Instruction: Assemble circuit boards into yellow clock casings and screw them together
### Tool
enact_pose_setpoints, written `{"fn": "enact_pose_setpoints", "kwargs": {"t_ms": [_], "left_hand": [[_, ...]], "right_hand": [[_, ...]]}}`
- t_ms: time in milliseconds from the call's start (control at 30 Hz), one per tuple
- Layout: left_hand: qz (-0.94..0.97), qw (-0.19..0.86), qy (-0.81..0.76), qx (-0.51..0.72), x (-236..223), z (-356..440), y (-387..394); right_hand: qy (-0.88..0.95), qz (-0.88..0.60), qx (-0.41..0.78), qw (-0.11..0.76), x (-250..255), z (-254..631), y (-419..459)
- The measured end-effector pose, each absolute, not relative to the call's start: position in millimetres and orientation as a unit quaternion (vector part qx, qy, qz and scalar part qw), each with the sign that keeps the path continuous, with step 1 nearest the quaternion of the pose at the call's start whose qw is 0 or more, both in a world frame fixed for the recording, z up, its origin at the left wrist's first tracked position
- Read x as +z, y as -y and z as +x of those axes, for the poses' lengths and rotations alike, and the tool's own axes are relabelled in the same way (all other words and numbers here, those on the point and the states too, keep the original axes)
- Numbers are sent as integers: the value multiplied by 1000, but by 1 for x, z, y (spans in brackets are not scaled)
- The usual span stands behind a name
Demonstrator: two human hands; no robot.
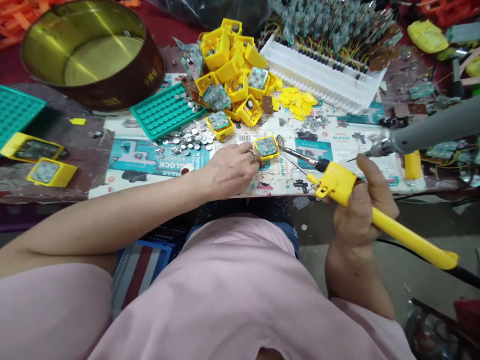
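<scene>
My left hand (pixel 234 168) rests on the paper-covered table, its bent fingers pressed against the left side of a small yellow plastic case (pixel 278 153). A green circuit board (pixel 266 145) with silvery solder patches lies in the top of that case. My right hand (pixel 362 212) is wrapped around a yellow soldering gun (pixel 337 182), with a black cable trailing from its rear. The metal tip of the gun points left and reaches the right edge of the case. My left fingertips are partly hidden. Another yellow case with a board (pixel 219 120) sits just behind, beside scattered button cells (pixel 193 137).
Yellow cases (pixel 215 50) are heaped at the back, near a green tray (pixel 150 117) and a large round tin (pixel 153 70). A white rack (pixel 318 75) of wired boards stands behind. From the right, a grey electric screwdriver (pixel 431 127) hangs close to my right hand.
</scene>
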State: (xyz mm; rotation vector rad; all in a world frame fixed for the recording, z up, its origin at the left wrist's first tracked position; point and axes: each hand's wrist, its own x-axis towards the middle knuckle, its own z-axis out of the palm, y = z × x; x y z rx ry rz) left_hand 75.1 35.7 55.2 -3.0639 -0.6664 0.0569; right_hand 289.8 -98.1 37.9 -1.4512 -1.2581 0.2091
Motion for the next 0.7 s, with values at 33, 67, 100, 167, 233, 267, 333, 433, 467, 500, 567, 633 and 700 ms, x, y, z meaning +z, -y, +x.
{"fn": "enact_pose_setpoints", "kwargs": {"t_ms": [33, 67, 100, 167, 233, 267, 333, 433, 467, 500, 567, 633, 700], "left_hand": [[-980, -10, 198, 27, 55, 74, -36], [-981, -27, 188, 32, 56, 74, -37], [-981, -45, 186, 29, 56, 73, -38], [-974, -86, 209, 1, 56, 71, -38], [-965, -110, 237, -28, 57, 70, -36], [-963, -106, 246, -35, 58, 70, -35], [-966, -68, 248, -30, 59, 70, -33], [-969, -9, 247, -24, 60, 70, -31], [-969, 5, 247, -29, 59, 70, -31], [-969, 19, 243, -37, 58, 70, -31], [-971, 40, 232, -48, 56, 68, -32], [-973, 42, 222, -50, 56, 67, -35], [-976, 31, 211, -33, 57, 67, -37]], "right_hand": [[538, -604, 83, 581, 40, 290, 101], [538, -589, 69, 599, 42, 290, 104], [541, -580, 55, 607, 43, 291, 106], [548, -579, 32, 603, 42, 292, 112], [556, -577, 20, 598, 39, 294, 117], [562, -577, 18, 592, 37, 295, 120], [572, -584, 10, 576, 34, 297, 125], [570, -595, -4, 566, 32, 299, 130], [565, -595, -8, 571, 31, 300, 131], [560, -595, -10, 576, 31, 301, 132], [548, -601, -6, 582, 30, 302, 133], [541, -607, -3, 582, 29, 302, 135], [541, -610, -8, 579, 27, 303, 137]]}}
